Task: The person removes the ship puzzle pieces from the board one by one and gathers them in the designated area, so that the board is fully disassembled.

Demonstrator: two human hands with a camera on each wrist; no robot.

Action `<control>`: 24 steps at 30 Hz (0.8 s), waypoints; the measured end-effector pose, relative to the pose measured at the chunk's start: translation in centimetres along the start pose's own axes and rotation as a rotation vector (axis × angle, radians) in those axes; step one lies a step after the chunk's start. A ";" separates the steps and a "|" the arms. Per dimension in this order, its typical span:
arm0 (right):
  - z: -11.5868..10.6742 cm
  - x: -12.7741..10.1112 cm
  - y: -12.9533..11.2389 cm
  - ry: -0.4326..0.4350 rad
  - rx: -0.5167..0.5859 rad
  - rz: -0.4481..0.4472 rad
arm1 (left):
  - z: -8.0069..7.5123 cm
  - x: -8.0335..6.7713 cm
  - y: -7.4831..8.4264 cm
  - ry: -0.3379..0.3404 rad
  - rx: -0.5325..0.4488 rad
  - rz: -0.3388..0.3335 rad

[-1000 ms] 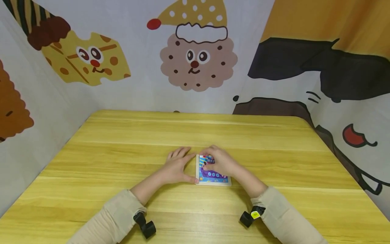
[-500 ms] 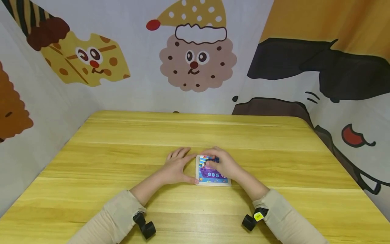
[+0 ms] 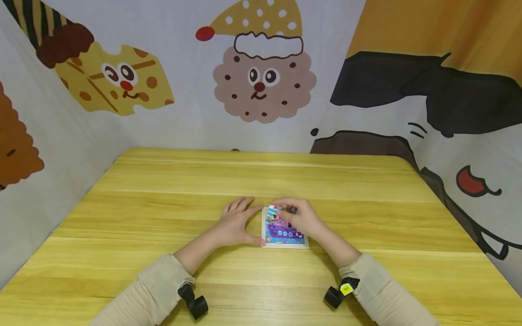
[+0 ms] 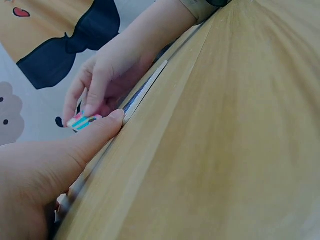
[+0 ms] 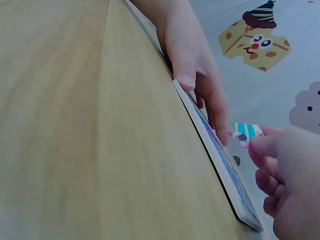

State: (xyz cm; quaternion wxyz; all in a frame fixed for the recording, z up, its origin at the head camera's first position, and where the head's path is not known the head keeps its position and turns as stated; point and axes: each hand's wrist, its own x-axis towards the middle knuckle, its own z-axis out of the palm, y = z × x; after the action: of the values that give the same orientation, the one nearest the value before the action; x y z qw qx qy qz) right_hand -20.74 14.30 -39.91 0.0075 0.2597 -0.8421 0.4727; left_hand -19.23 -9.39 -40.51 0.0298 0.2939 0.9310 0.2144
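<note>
Near edge: two beige sleeves come in from bottom left and right, a wrist camera strapped under each forearm, so both hands work in the middle of the yellow wooden table.

Puzzle board: small, white-rimmed, flat on the table just near of centre, purple boat picture on blue facing up. Lying flat, it needs side support only.

Left hand: flat on the table just left of the board, fingers straight and together, holding nothing. Thumb tip butts the board's near-left corner; the left wrist view shows the straight fingers lying along its left edge. Judgement: it acts as a stop so the board does not slide left while the other hand works.

Right hand: over the far-right part of the board, fingers curled, pinching a small puzzle piece with teal and white stripes and a pink edge. Fingertip grip keeps the piece's face visible. The right wrist view shows the piece clear of the board surface, above its far-left area, roughly level. In the left wrist view the same piece sits just past the left hand's fingertips.

Cannot tell which slot is open; the hand hides that part of the board.

Far: cloth backdrop with cartoon cookie characters behind the table.
</note>
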 end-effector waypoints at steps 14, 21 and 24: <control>-3.3 -1.2 0.7 0.077 0.057 0.080 | 0.1 0.0 -0.1 -0.001 0.009 -0.002; -5.2 -2.2 1.5 0.093 0.018 0.123 | 0.1 0.0 -0.2 0.004 0.004 0.008; -6.0 -2.7 0.9 0.094 0.010 0.123 | 0.2 0.0 -0.2 0.002 0.009 0.005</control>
State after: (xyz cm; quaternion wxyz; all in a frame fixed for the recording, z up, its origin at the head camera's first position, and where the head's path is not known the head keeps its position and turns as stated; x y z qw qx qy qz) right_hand -20.17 20.65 -37.99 0.0168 0.1851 -0.8528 0.4881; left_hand -19.29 -9.45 -40.78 0.0272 0.2961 0.9312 0.2106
